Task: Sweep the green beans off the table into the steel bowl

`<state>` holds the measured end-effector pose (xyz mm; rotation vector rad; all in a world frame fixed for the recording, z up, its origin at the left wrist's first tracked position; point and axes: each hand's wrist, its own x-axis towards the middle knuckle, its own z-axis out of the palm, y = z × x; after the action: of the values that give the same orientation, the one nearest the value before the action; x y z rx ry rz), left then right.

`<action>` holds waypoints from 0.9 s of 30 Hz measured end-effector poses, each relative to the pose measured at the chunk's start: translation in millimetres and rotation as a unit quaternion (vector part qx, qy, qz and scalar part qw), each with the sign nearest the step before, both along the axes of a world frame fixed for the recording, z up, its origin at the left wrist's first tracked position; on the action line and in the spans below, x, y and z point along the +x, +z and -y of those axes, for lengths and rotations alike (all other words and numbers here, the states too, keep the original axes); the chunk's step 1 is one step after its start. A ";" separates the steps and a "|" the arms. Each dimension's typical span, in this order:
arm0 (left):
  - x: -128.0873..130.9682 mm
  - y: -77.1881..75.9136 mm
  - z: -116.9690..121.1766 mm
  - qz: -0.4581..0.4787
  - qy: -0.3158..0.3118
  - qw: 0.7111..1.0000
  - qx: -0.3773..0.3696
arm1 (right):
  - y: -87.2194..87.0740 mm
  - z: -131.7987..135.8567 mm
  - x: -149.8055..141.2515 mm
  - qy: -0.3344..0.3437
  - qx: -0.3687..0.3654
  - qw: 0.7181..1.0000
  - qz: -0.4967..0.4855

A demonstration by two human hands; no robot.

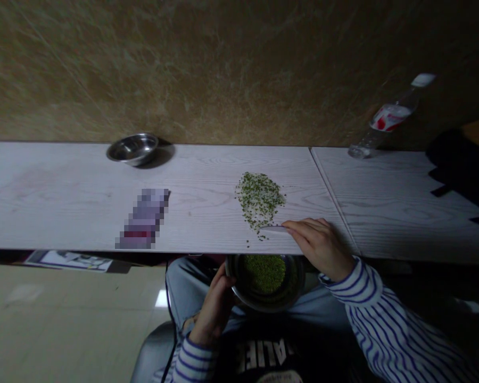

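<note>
My left hand [216,307] is closed on the left rim of a steel bowl [297,284], held over my lap just below the table's front edge. A layer of small green grains [264,273], resembling mung beans, lies inside the bowl. Between the fingers of my right hand [321,246] is a thin, flat white piece [274,230], perhaps a card seen edge-on. It rests at the near side of a spread pile of green and white grains [259,197] on the tabletop. A few loose green grains lie close to the front edge.
A second steel bowl [133,150] stands at the back left of the white wooden table [207,223]. A blurred, pixelated flat object [143,219] lies nearer. Behind, on the right, is a plastic bottle [391,117], with a dark item [463,165] beyond it. A wall borders the table.
</note>
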<state>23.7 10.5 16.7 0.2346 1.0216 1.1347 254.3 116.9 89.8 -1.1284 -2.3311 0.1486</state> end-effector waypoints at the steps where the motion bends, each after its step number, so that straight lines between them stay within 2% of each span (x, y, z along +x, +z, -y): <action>1: -0.2 -0.3 -0.1 0.001 -0.001 1.000 0.004 | -0.4 0.3 -0.1 0.002 -0.001 1.000 0.000; 21: -7.2 0.0 1.3 0.009 0.012 1.000 0.017 | 1.1 1.3 -17.0 0.041 -0.006 0.999 -0.007; 27: -11.1 0.9 1.0 -0.003 0.013 1.000 0.012 | 3.3 -0.1 -30.6 0.088 -0.015 0.996 -0.009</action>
<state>12.7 9.5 17.5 0.2454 1.0194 1.1713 223.7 117.0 93.1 -0.9307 -2.4166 0.2583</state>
